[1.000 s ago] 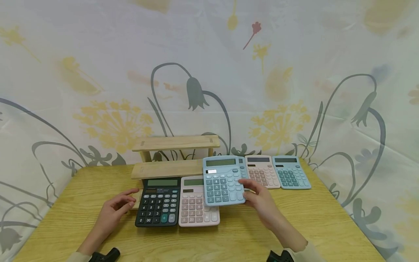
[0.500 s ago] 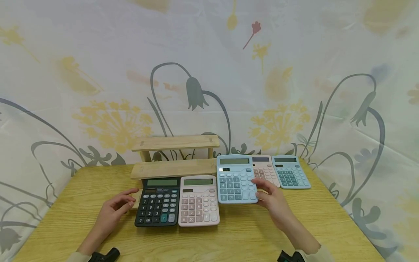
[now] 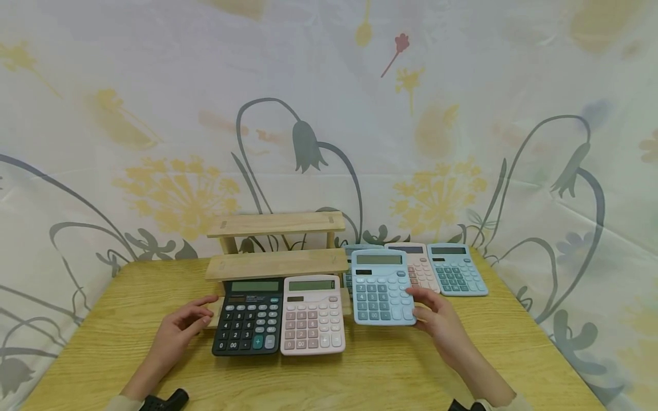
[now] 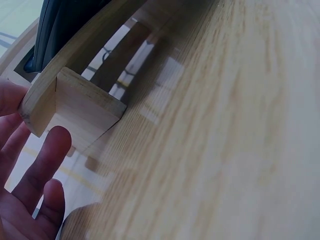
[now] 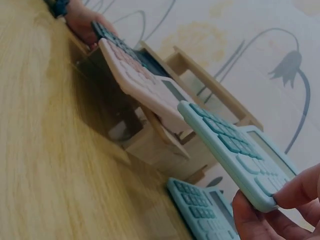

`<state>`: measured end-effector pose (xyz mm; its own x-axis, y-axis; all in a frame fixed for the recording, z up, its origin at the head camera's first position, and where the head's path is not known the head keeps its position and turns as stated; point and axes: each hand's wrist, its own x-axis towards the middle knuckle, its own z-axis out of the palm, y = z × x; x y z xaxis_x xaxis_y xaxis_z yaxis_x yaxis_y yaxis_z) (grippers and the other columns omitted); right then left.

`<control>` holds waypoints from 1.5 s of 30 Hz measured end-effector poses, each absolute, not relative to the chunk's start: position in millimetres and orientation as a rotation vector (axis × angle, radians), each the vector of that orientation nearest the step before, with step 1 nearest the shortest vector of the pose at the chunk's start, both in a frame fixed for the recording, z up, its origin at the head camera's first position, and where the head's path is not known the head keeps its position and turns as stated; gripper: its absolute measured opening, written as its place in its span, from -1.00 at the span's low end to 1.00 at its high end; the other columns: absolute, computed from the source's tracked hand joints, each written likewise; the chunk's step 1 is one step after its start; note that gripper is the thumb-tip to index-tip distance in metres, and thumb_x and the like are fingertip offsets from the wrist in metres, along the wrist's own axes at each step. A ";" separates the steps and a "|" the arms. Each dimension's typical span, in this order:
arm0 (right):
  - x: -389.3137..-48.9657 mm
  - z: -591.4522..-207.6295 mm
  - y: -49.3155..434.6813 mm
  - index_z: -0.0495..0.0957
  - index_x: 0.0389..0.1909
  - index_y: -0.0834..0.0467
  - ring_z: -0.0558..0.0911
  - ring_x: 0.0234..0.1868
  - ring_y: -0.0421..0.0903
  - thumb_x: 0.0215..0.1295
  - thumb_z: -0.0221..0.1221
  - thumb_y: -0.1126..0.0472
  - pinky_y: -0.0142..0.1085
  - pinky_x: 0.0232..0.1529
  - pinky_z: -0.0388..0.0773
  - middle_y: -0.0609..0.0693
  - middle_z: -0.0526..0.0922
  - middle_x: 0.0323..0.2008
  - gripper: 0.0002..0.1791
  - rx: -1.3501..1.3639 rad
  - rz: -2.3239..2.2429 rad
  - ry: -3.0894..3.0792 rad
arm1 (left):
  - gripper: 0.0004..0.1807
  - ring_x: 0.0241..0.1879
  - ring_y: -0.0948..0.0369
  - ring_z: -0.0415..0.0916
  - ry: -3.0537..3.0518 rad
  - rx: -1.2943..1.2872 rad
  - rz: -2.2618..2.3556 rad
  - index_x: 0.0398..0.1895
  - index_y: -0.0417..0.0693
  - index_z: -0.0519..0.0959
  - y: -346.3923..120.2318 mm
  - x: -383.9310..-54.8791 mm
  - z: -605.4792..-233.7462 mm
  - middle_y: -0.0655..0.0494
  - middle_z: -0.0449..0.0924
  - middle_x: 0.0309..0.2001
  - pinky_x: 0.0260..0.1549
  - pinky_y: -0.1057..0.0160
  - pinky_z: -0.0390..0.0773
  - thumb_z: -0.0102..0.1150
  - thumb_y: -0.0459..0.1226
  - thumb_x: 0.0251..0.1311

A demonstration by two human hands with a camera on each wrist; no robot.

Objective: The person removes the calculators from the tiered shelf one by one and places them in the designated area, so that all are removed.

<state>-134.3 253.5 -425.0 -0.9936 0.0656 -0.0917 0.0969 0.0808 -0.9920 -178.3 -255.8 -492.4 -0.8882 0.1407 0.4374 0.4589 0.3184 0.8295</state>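
Observation:
In the head view my right hand (image 3: pixel 437 317) pinches the right edge of a light blue calculator (image 3: pixel 383 291) between thumb and fingers. The right wrist view has this calculator (image 5: pixel 235 155) tilted and raised above the table. To its left, a black calculator (image 3: pixel 248 319) and a pink calculator (image 3: pixel 312 317) lean side by side on the wooden tiered rack (image 3: pixel 277 262). My left hand (image 3: pixel 180 334) stays at the rack's left end. A fingertip touches a board end of the rack (image 4: pixel 42 110) in the left wrist view, while other fingers stand apart from it.
Behind the held calculator lies another blue calculator (image 5: pixel 200 212), partly hidden. A pink calculator (image 3: pixel 425 268) and a further blue calculator (image 3: pixel 457 271) lie to its right near the back edge of the wooden table (image 3: pixel 329 382). A flower-patterned cloth (image 3: pixel 329 114) hangs behind.
My right hand has carried the blue calculator rightward from over the pink one, then slightly down towards me. The whole leaning pink calculator now shows. My left hand stays put.

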 end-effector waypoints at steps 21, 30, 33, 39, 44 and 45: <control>-122.4 -452.6 269.1 0.37 0.26 0.38 0.52 -0.04 -0.05 0.31 -0.04 0.50 -0.26 -0.13 0.57 0.24 0.37 0.27 -0.53 0.320 -1.989 2.320 | -0.93 -0.19 0.40 0.56 -2.353 -0.496 -1.596 -0.25 -0.23 0.66 -258.5 -179.5 -491.0 0.11 0.61 0.13 -0.39 0.37 0.48 0.20 -0.45 0.32; -118.9 -458.6 269.9 0.37 0.26 0.40 0.54 -0.01 -0.02 0.32 -0.04 0.49 -0.23 -0.11 0.59 0.27 0.37 0.27 -0.54 0.340 -1.972 2.303 | -0.94 -0.08 0.38 0.57 -2.346 -0.494 -1.626 -0.25 -0.24 0.66 -258.8 -181.0 -491.9 0.10 0.61 0.13 -0.32 0.40 0.50 0.21 -0.45 0.31; -119.6 -460.6 269.9 0.37 0.25 0.39 0.54 -0.04 -0.02 0.33 -0.04 0.49 -0.22 -0.12 0.59 0.28 0.37 0.26 -0.54 0.354 -1.956 2.300 | -0.94 -0.06 0.35 0.57 -2.339 -0.499 -1.635 -0.26 -0.23 0.66 -259.0 -181.6 -491.8 0.13 0.61 0.12 -0.30 0.41 0.50 0.21 -0.43 0.32; -121.2 -467.2 270.0 0.39 0.24 0.39 0.53 -0.08 -0.04 0.30 -0.03 0.50 -0.20 -0.18 0.58 0.25 0.41 0.23 -0.54 0.361 -1.951 2.298 | -0.94 -0.05 0.34 0.57 -2.323 -0.523 -1.654 -0.25 -0.26 0.66 -259.3 -182.2 -492.1 0.22 0.61 0.11 -0.28 0.42 0.50 0.21 -0.44 0.31; -122.4 -472.2 272.1 0.39 0.25 0.37 0.53 -0.07 -0.05 0.33 -0.01 0.47 -0.21 -0.17 0.57 0.23 0.43 0.23 -0.55 0.326 -1.938 2.296 | -0.94 -0.08 0.38 0.57 -2.323 -0.515 -1.647 -0.25 -0.25 0.66 -259.5 -182.4 -492.8 0.24 0.60 0.11 -0.29 0.41 0.50 0.21 -0.44 0.31; -122.9 -472.8 272.8 0.38 0.26 0.37 0.53 -0.06 -0.05 0.34 -0.01 0.46 -0.21 -0.16 0.58 0.23 0.44 0.23 -0.55 0.311 -1.936 2.295 | -0.94 -0.08 0.38 0.57 -2.319 -0.516 -1.649 -0.25 -0.25 0.66 -259.3 -182.2 -493.0 0.24 0.61 0.11 -0.30 0.41 0.50 0.21 -0.45 0.31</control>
<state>-122.9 272.8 -472.8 -0.9713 0.0776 -0.2249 0.2348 0.1589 -0.9590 -182.2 -259.3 -493.0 -0.9063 0.1410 0.3984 0.4226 0.2972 0.8562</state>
